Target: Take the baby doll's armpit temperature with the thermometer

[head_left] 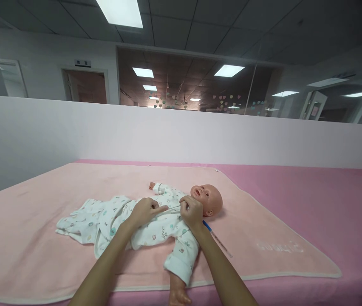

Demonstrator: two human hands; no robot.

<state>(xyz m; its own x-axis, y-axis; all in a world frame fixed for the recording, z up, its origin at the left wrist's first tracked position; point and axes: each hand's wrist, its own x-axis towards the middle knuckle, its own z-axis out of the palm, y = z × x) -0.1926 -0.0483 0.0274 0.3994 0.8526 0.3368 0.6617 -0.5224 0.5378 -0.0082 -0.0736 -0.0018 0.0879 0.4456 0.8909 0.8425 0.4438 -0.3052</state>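
right hand [192, 211] pinches the printed garment [155, 233] near the doll's head [213, 199]; left hand [145, 211] rests on it, hold i cannot tell; best keep it smooth

Baby doll [162, 231] on blanket [264, 229], head to R; blanket on sheet [327, 199]. Capped stick [219, 242] R/front of doll, nr head. L hand [147, 211] on doll's torso, R hand [193, 211] nr its chin. Partition [184, 138] behind doll.

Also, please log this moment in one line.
doll: on blanket; left hand: on garment; right hand: near doll's face; blue-tipped stick: on blanket
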